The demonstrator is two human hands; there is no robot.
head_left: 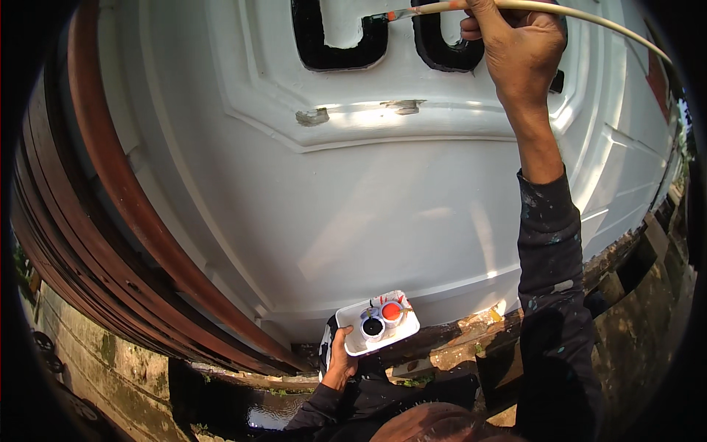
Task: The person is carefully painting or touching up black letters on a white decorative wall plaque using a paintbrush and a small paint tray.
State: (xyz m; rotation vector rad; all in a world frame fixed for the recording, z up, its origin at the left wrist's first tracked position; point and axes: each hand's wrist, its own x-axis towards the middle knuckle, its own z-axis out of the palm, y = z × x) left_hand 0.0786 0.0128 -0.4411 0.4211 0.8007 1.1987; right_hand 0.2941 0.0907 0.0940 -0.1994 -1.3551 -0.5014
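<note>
My right hand (521, 44) is raised at the top, its fingers closed around a long, pale-handled paintbrush (604, 18). The brush tip points left and meets the upper right end of a thick black painted letter (342, 58) on the white wall panel (390, 214). A second black letter (451, 57) lies partly behind the brush and hand. Low in the view, my left hand (339, 361) grips the edge of a white plastic tray (352, 342). On the tray stand a small pot of black paint (373, 325) and a pot of red-orange paint (391, 312).
Below the letters, a raised ledge carries two grey scraped patches (312, 116). Reddish-brown boards (121, 173) run down the left side. A stone kerb (140, 361), dark water (272, 411) and rough, mossy ground (633, 353) lie below the wall.
</note>
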